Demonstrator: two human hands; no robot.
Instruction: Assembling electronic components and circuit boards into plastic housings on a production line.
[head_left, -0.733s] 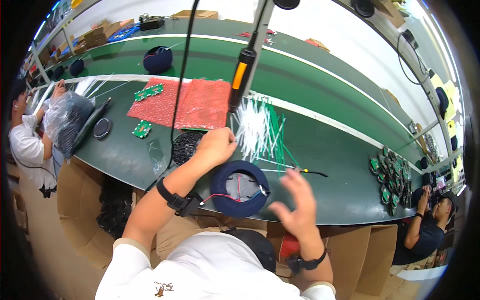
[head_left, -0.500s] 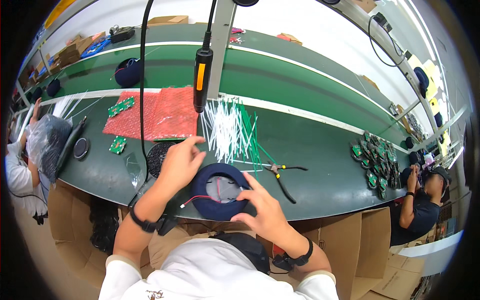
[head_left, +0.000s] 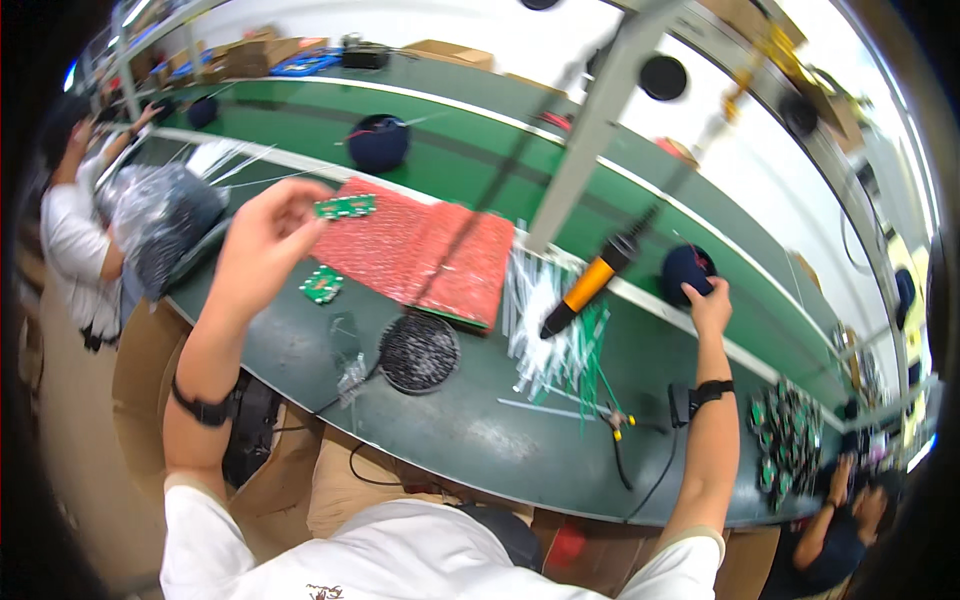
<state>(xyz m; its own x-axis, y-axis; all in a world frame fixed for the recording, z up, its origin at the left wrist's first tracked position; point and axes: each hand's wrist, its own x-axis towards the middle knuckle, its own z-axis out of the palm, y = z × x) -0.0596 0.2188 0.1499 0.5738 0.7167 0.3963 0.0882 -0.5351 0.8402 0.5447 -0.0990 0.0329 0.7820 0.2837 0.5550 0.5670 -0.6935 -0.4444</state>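
Observation:
My left hand (head_left: pixel 262 245) is over the left part of the bench, fingers curled and pinched at the near end of a small green circuit board (head_left: pixel 348 206), beside red bubble wrap (head_left: pixel 455 255). Whether the board is lifted off the wrap is hard to tell. My right arm stretches far forward. At its end my right hand (head_left: pixel 708 305) grips the lower rim of a round navy fabric-covered shell (head_left: pixel 686 272), which has an opening and a reddish wire, over the green belt. A second green circuit board (head_left: pixel 322 284) lies on the bench below my left hand.
A black-orange electric screwdriver (head_left: pixel 592 285) hangs above white and green strips (head_left: pixel 550 320). Cutters (head_left: pixel 619 432), a round black mesh part (head_left: pixel 419 354) and a pile of boards (head_left: pixel 785 440) lie on the bench. Another navy shell (head_left: pixel 379 143) sits on the belt. People work at both sides.
The navy shell has gone from the bench before me to the belt at far right, with my right hand on it. My left hand has moved left to the circuit board. The view has turned.

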